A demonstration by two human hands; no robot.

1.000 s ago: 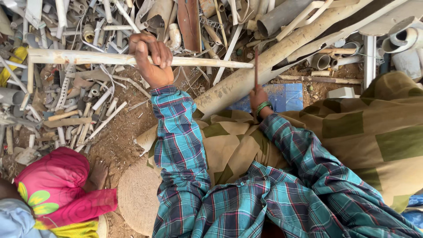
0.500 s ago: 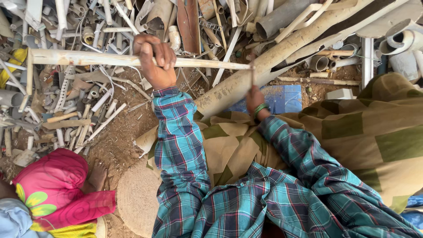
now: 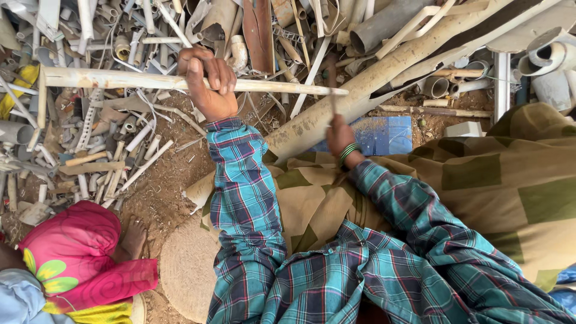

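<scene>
While the left hand point(image 3: 210, 84) wraps tightly around a long pale pipe point(image 3: 120, 79) and holds it level above the scrap heap, the right hand point(image 3: 339, 135) is closed on the handle of a thin dark tool point(image 3: 332, 84) that stands upright, its blurred top close to the pipe's right end. Green bangles point(image 3: 348, 152) circle the right wrist. Beyond lies a thick dirty tube point(image 3: 384, 72) slanting across the pile, a blue board point(image 3: 387, 133) beside it, and a bare foot point(image 3: 133, 237) near pink cloth point(image 3: 72, 252) at lower left.
</scene>
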